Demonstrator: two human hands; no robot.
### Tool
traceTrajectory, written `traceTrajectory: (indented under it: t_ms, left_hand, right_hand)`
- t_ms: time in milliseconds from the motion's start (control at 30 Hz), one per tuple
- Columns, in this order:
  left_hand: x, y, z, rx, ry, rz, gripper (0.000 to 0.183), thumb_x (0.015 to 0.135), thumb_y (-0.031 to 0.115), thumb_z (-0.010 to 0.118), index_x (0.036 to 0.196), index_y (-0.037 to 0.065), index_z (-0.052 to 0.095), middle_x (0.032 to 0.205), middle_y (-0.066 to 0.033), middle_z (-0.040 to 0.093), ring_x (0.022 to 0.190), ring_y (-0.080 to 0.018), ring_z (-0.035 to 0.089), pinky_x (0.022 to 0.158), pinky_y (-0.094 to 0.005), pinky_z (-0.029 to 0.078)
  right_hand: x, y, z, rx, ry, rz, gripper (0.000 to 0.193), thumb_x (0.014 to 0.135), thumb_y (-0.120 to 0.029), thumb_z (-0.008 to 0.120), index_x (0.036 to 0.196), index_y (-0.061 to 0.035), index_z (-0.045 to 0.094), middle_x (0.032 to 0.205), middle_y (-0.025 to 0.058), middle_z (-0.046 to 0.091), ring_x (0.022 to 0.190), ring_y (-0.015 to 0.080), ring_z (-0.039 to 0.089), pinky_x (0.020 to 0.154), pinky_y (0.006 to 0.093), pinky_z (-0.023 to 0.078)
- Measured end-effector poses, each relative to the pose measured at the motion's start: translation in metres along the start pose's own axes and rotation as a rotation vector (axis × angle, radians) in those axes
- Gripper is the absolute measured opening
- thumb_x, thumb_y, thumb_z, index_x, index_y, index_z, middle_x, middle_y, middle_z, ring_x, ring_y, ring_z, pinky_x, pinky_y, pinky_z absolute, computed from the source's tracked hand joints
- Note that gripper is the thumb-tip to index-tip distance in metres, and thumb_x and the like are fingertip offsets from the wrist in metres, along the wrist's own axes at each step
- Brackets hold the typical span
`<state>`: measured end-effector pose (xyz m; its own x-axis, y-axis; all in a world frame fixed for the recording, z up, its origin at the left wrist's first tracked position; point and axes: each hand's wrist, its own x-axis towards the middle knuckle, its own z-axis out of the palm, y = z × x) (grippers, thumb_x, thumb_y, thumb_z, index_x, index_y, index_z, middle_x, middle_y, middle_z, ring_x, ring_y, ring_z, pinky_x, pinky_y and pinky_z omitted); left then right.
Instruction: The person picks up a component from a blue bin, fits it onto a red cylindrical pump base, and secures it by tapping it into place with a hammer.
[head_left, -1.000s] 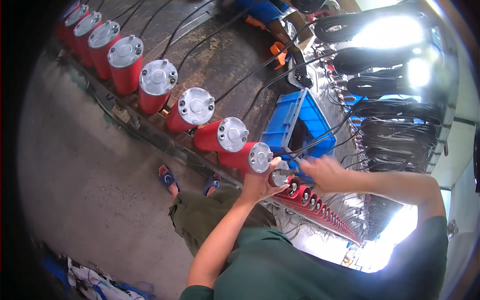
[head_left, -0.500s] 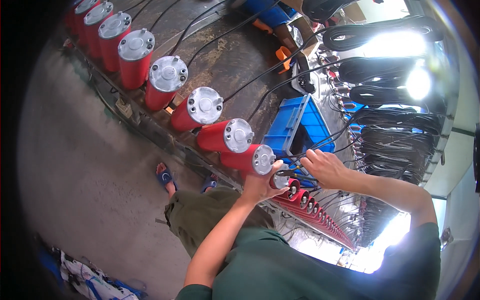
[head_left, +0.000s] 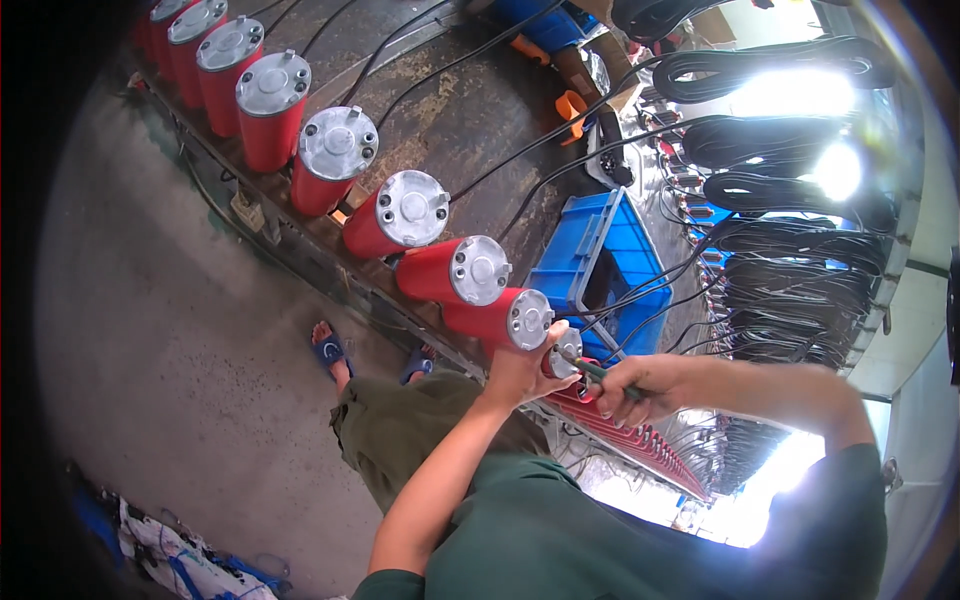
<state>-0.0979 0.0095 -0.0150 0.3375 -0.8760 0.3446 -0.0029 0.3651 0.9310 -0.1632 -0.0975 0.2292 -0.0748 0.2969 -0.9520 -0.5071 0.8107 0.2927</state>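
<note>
My left hand [head_left: 520,375] is wrapped round a red cylinder's round silver metal cap [head_left: 568,345], thumb and fingers on either side of it. In my right hand [head_left: 640,388] is a hand tool with a dark green handle [head_left: 592,369]; its tip meets the face of that cap. Whether it is pliers or a screwdriver I cannot tell. Beside my left hand stands another red cylinder [head_left: 480,318] with a silver cap [head_left: 530,318]. A black cable [head_left: 630,297] runs near the gripped cap.
Several capped red cylinders [head_left: 375,228] line the bench edge to the far left; more red tubes [head_left: 640,440] continue right. A blue crate [head_left: 580,235] stands on the dark bench [head_left: 450,110]. Coiled black cables [head_left: 790,270] hang behind. An orange ring [head_left: 571,108] lies near a box.
My right hand has moved down and nearer to me, away from the cable, and now holds the tool's handle in line with the cap. The left hand keeps its hold.
</note>
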Motion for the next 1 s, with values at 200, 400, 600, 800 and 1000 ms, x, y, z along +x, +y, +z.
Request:
traceTrajectory:
  t_ms: [200, 400, 600, 800, 1000]
  left_hand:
    - [-0.003, -0.005, 0.002, 0.001, -0.027, -0.044, 0.077, 0.072, 0.027, 0.097, 0.142, 0.016, 0.066, 0.124, -0.0147, 0.069, 0.116, -0.0406, 0.069, 0.096, -0.0485, 0.055]
    - [-0.001, -0.001, 0.003, 0.007, -0.09, -0.061, 0.091, 0.061, 0.026, 0.104, 0.142, 0.011, 0.065, 0.127, -0.0166, 0.068, 0.12, -0.0395, 0.066, 0.103, -0.0503, 0.052]
    - [0.004, 0.004, 0.003, 0.023, -0.049, 0.004, 0.091, 0.062, 0.03, 0.104, 0.14, 0.008, 0.062, 0.128, -0.0184, 0.067, 0.119, -0.0421, 0.066, 0.104, -0.0527, 0.052]
    - [0.003, 0.004, 0.004, 0.07, -0.07, -0.007, 0.092, 0.063, 0.032, 0.104, 0.141, 0.009, 0.061, 0.129, -0.0193, 0.066, 0.119, -0.0423, 0.066, 0.104, -0.0526, 0.052]
    - [0.0, 0.001, 0.004, 0.041, -0.072, -0.018, 0.093, 0.064, 0.033, 0.104, 0.143, 0.009, 0.06, 0.131, -0.0202, 0.067, 0.122, -0.0425, 0.066, 0.106, -0.0529, 0.052]
  right_hand:
    - [0.006, -0.003, 0.064, 1.28, -0.219, -0.177, 0.032, 0.091, -0.019, 0.067, 0.114, 0.0015, 0.056, 0.096, 0.0042, 0.056, 0.067, 0.0068, 0.047, 0.048, 0.0183, 0.036]
    - [0.012, 0.062, 0.013, 0.401, -0.146, -0.329, 0.037, 0.09, -0.019, 0.072, 0.12, -0.0036, 0.055, 0.095, 0.0031, 0.053, 0.07, 0.0134, 0.051, 0.056, 0.0249, 0.042]
    - [0.029, 0.063, -0.057, -1.571, 0.974, -0.784, 0.06, 0.07, -0.018, 0.085, 0.119, -0.0037, 0.055, 0.109, 0.0164, 0.061, 0.104, 0.0378, 0.067, 0.083, 0.0479, 0.057]
    - [0.015, 0.014, -0.077, -2.08, 1.001, -0.886, 0.065, 0.061, -0.012, 0.087, 0.119, -0.0046, 0.058, 0.107, 0.0102, 0.058, 0.1, 0.0312, 0.065, 0.075, 0.0416, 0.057]
    - [0.0, -0.018, -0.059, -2.437, 1.019, -0.958, 0.043, 0.073, -0.014, 0.084, 0.109, -0.0093, 0.06, 0.102, 0.0043, 0.059, 0.095, 0.0205, 0.065, 0.069, 0.033, 0.053]
